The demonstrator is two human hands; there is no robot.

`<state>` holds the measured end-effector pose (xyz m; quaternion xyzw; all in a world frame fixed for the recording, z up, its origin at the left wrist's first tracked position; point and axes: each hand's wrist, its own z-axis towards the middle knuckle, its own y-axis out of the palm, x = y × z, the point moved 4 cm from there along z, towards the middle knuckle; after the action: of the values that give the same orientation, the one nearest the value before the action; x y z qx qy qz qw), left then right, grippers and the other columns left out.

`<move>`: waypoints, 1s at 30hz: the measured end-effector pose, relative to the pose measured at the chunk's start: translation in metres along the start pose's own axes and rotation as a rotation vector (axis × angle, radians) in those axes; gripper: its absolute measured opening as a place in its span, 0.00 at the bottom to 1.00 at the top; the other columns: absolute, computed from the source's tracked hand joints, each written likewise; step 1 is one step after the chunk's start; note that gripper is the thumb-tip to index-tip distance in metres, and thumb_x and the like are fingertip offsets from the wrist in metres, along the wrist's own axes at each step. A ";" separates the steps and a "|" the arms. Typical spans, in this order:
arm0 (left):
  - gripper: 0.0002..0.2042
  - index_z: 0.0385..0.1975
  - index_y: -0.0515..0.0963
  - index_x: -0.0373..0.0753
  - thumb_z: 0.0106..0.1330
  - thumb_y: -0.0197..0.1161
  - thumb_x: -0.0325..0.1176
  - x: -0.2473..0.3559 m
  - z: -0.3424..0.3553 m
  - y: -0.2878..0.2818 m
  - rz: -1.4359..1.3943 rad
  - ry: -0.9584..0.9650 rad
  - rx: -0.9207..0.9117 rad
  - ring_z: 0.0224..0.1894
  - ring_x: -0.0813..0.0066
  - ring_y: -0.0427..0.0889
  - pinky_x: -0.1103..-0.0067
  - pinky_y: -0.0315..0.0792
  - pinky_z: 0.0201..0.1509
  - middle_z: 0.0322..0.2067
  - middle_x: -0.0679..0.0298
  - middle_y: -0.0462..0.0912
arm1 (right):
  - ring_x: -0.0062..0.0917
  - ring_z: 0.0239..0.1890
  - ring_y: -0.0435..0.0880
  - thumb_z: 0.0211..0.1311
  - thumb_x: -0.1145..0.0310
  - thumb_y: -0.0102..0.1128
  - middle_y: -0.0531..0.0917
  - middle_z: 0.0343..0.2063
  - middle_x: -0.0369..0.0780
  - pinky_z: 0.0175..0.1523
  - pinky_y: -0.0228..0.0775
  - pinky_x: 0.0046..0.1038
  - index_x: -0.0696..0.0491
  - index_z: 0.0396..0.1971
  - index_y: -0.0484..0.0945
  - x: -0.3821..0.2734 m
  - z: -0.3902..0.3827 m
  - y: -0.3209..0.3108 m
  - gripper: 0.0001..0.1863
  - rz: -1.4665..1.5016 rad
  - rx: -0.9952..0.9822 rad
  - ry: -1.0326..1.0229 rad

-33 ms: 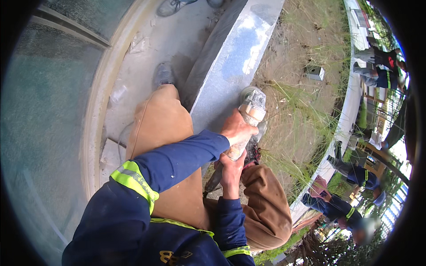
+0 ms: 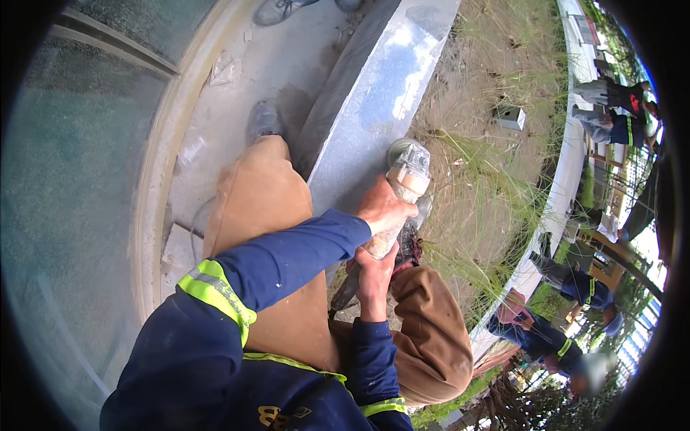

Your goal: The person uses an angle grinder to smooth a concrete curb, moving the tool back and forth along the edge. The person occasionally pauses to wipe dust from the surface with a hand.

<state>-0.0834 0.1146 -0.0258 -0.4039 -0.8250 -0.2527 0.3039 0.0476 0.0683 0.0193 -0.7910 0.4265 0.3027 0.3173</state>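
An angle grinder [image 2: 408, 174], dusty and pale with a round disc at its front, rests with its head at the right edge of the smooth grey ledge [image 2: 370, 118]. My left hand [image 2: 386, 206] is wrapped round the front of its body, just behind the head. Farther back, my right hand [image 2: 375, 276] grips the rear part, close to my right knee. A dark rear end of the tool shows below the right hand. The ledge's top is shiny and reflects sky and cloud. How the disc's underside meets the stone is hidden.
Left of the ledge runs a dusty floor strip with a glass panel [image 2: 79, 179] beyond it. Another person's shoe [image 2: 277, 11] stands at the far end. Dry soil with grass tufts [image 2: 496, 172] and a small metal box [image 2: 511, 118] lie right. Several people are farther right.
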 end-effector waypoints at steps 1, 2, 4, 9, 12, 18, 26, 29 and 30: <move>0.39 0.55 0.67 0.26 0.44 0.77 0.41 0.001 0.001 -0.004 -0.021 -0.005 -0.002 0.48 0.48 0.86 0.64 0.79 0.53 0.45 0.41 0.83 | 0.24 0.26 0.80 0.53 0.77 0.69 0.79 0.36 0.42 0.28 0.75 0.26 0.57 0.65 0.56 0.001 0.001 0.001 0.40 0.014 -0.014 0.011; 0.39 0.55 0.67 0.26 0.44 0.77 0.41 0.002 0.000 -0.008 -0.043 -0.009 -0.003 0.47 0.49 0.86 0.64 0.80 0.53 0.45 0.42 0.83 | 0.24 0.26 0.80 0.53 0.77 0.69 0.79 0.36 0.42 0.28 0.75 0.26 0.57 0.65 0.56 0.000 0.002 0.003 0.41 -0.013 -0.030 0.019; 0.38 0.54 0.67 0.26 0.44 0.77 0.40 0.006 -0.008 -0.020 -0.128 -0.001 0.059 0.46 0.49 0.86 0.64 0.80 0.51 0.44 0.42 0.83 | 0.23 0.25 0.80 0.53 0.76 0.70 0.79 0.35 0.42 0.28 0.75 0.26 0.57 0.66 0.55 -0.002 0.002 0.009 0.42 -0.066 -0.068 0.036; 0.39 0.55 0.66 0.26 0.44 0.77 0.39 0.008 -0.013 -0.030 -0.110 -0.006 0.135 0.45 0.50 0.87 0.65 0.80 0.51 0.43 0.43 0.84 | 0.23 0.24 0.80 0.52 0.75 0.71 0.79 0.34 0.41 0.27 0.75 0.26 0.57 0.67 0.55 -0.006 0.000 0.017 0.44 -0.066 -0.064 0.011; 0.41 0.57 0.65 0.27 0.44 0.77 0.41 0.003 -0.008 -0.016 -0.010 -0.032 0.040 0.49 0.48 0.85 0.64 0.79 0.55 0.47 0.42 0.83 | 0.22 0.25 0.80 0.52 0.75 0.71 0.80 0.35 0.41 0.27 0.74 0.25 0.57 0.66 0.55 0.000 -0.001 0.005 0.43 -0.076 -0.005 -0.012; 0.38 0.55 0.67 0.27 0.45 0.77 0.38 -0.003 -0.006 -0.021 -0.195 0.036 0.033 0.46 0.53 0.86 0.66 0.80 0.52 0.45 0.44 0.83 | 0.23 0.24 0.80 0.53 0.77 0.69 0.79 0.33 0.41 0.27 0.74 0.26 0.56 0.64 0.57 -0.004 -0.005 0.015 0.39 -0.099 -0.032 -0.013; 0.39 0.55 0.67 0.27 0.43 0.77 0.40 -0.001 -0.007 -0.025 -0.098 -0.014 0.045 0.48 0.52 0.85 0.65 0.79 0.54 0.46 0.44 0.83 | 0.23 0.24 0.79 0.52 0.76 0.70 0.79 0.33 0.40 0.27 0.74 0.26 0.57 0.64 0.57 -0.004 -0.008 0.017 0.40 -0.084 -0.034 -0.003; 0.39 0.55 0.68 0.28 0.43 0.77 0.40 0.000 -0.010 -0.022 -0.071 -0.016 0.046 0.47 0.53 0.86 0.66 0.79 0.54 0.46 0.44 0.83 | 0.23 0.24 0.79 0.53 0.76 0.69 0.79 0.34 0.41 0.27 0.75 0.26 0.57 0.64 0.57 -0.002 -0.008 0.014 0.40 -0.064 -0.021 0.004; 0.38 0.55 0.68 0.28 0.44 0.77 0.39 0.001 -0.012 -0.023 -0.081 -0.023 0.037 0.47 0.53 0.86 0.66 0.79 0.53 0.45 0.44 0.83 | 0.24 0.23 0.79 0.53 0.78 0.67 0.79 0.33 0.41 0.27 0.75 0.27 0.57 0.63 0.57 -0.001 -0.007 0.015 0.38 -0.071 -0.021 -0.003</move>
<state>-0.0996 0.0951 -0.0210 -0.3674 -0.8488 -0.2447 0.2911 0.0353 0.0564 0.0206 -0.8085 0.3946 0.2967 0.3202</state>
